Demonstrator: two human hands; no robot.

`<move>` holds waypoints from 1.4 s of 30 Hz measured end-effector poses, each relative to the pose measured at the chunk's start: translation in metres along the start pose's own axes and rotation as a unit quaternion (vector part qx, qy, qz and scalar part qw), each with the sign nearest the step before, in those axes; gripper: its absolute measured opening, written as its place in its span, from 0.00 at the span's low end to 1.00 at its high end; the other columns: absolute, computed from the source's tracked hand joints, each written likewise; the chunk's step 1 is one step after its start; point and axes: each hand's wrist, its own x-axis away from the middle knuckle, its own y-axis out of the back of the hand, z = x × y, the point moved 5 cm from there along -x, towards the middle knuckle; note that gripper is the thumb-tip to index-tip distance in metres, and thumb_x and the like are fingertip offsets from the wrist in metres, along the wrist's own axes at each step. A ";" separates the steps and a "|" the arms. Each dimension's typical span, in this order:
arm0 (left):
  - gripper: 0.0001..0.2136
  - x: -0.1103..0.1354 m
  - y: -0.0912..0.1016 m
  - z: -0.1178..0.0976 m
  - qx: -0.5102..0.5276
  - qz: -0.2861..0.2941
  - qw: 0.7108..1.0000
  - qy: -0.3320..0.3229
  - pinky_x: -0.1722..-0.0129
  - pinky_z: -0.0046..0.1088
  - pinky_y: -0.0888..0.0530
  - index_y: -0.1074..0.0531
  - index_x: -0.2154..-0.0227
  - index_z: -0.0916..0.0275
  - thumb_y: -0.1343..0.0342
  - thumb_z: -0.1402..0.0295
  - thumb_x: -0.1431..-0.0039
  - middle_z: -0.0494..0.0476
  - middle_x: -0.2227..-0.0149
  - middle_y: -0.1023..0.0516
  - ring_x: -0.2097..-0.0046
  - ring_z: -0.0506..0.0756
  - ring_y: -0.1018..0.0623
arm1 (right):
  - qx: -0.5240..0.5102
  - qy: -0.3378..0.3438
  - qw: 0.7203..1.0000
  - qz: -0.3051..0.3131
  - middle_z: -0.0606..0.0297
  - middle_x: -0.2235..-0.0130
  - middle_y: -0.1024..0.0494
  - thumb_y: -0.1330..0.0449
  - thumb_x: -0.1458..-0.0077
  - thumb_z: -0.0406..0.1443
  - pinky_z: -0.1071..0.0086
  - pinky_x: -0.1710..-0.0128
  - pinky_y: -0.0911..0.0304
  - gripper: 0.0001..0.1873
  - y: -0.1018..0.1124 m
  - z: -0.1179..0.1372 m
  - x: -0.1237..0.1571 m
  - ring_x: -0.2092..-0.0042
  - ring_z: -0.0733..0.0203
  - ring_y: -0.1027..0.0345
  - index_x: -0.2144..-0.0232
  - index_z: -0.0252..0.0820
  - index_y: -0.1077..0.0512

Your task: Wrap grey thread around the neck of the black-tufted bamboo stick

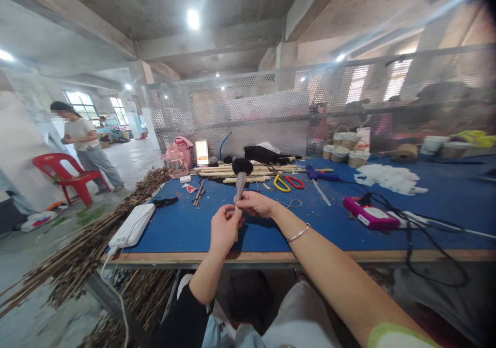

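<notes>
Where hands (225,228) (256,205) meet, stick (240,184) projects upward.

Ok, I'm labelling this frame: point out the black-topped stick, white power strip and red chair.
Black-topped stick (241,183): head view, gray section.
White power strip (133,225): head view, top face.
Red chair (88,178): head view, seat.

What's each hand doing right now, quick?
Left hand: closed, pinching the black-topped stick near its lower end.
Right hand: closed, pinching the same stick slightly higher up.

Left grip (225,227) and right grip (256,205) pinch side-by-side
</notes>
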 end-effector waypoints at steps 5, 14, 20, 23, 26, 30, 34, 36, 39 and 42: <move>0.16 0.000 0.000 -0.002 0.030 0.006 0.999 0.024 0.74 0.21 0.29 0.33 0.66 0.66 0.40 0.61 0.53 0.54 0.75 0.25 0.73 0.49 0.24 | -0.007 0.004 1.000 -0.003 0.77 0.82 0.38 0.34 0.64 0.34 0.80 0.88 0.64 0.19 0.000 0.001 0.000 0.86 0.78 0.57 0.70 0.37 0.39; 0.13 0.003 -0.003 -0.005 0.044 0.016 0.998 0.040 0.73 0.22 0.27 0.35 0.65 0.65 0.43 0.62 0.48 0.55 0.72 0.25 0.72 0.49 0.23 | -0.003 0.015 1.000 -0.008 0.79 0.83 0.40 0.34 0.60 0.40 0.79 0.88 0.66 0.20 -0.001 0.001 -0.002 0.86 0.78 0.59 0.67 0.38 0.38; 0.11 0.001 -0.001 -0.002 -0.006 0.020 1.000 0.008 0.71 0.24 0.28 0.30 0.66 0.66 0.45 0.63 0.47 0.58 0.71 0.23 0.70 0.50 0.24 | 0.021 0.002 1.000 -0.014 0.78 0.84 0.42 0.36 0.58 0.42 0.78 0.88 0.66 0.18 0.002 0.000 0.000 0.86 0.77 0.59 0.71 0.37 0.37; 0.12 0.001 0.002 -0.003 -0.040 0.017 0.999 -0.032 0.68 0.23 0.30 0.26 0.67 0.66 0.41 0.63 0.52 0.57 0.68 0.22 0.68 0.50 0.25 | 0.033 0.010 0.999 -0.022 0.79 0.85 0.44 0.36 0.58 0.41 0.78 0.88 0.66 0.17 0.005 0.002 0.001 0.86 0.77 0.60 0.72 0.37 0.37; 0.14 -0.001 0.002 -0.002 -0.059 0.023 0.997 -0.044 0.68 0.23 0.31 0.24 0.65 0.65 0.38 0.66 0.57 0.57 0.68 0.22 0.68 0.50 0.26 | 0.042 0.012 0.999 -0.023 0.78 0.85 0.42 0.36 0.58 0.41 0.78 0.88 0.66 0.17 0.005 0.005 0.002 0.86 0.77 0.59 0.72 0.37 0.37; 0.15 -0.003 0.001 0.001 -0.063 0.019 0.997 -0.037 0.72 0.23 0.33 0.24 0.65 0.67 0.38 0.65 0.57 0.56 0.71 0.23 0.73 0.49 0.29 | 0.047 0.014 0.999 -0.019 0.75 0.83 0.38 0.36 0.57 0.41 0.78 0.88 0.66 0.17 0.001 0.007 0.002 0.86 0.77 0.58 0.71 0.36 0.36; 0.16 -0.003 0.001 -0.001 -0.052 0.010 0.998 -0.036 0.74 0.21 0.35 0.24 0.63 0.67 0.40 0.64 0.56 0.55 0.72 0.24 0.74 0.48 0.31 | 0.061 0.009 0.998 -0.008 0.75 0.81 0.38 0.37 0.55 0.41 0.78 0.88 0.65 0.18 -0.001 0.007 0.002 0.85 0.77 0.58 0.65 0.36 0.34; 0.16 -0.002 0.001 -0.002 -0.047 0.003 0.998 -0.035 0.75 0.21 0.35 0.25 0.63 0.67 0.40 0.64 0.56 0.55 0.72 0.24 0.75 0.47 0.32 | 0.064 0.003 0.998 0.002 0.76 0.81 0.40 0.37 0.54 0.41 0.79 0.89 0.65 0.19 -0.001 0.007 0.003 0.85 0.77 0.58 0.63 0.36 0.33; 0.17 -0.002 0.002 -0.003 -0.041 -0.008 0.999 -0.030 0.75 0.21 0.35 0.25 0.63 0.68 0.39 0.63 0.56 0.55 0.73 0.25 0.75 0.47 0.32 | 0.062 -0.009 0.998 0.024 0.76 0.81 0.40 0.37 0.54 0.42 0.79 0.89 0.65 0.20 -0.001 0.005 0.004 0.85 0.76 0.59 0.60 0.37 0.34; 0.18 -0.004 0.003 -0.002 -0.036 -0.011 0.999 -0.025 0.75 0.22 0.35 0.25 0.63 0.69 0.39 0.63 0.57 0.55 0.73 0.25 0.75 0.47 0.32 | 0.062 -0.023 0.997 0.043 0.77 0.82 0.41 0.37 0.54 0.42 0.79 0.89 0.64 0.22 0.000 0.004 0.005 0.85 0.76 0.59 0.58 0.38 0.34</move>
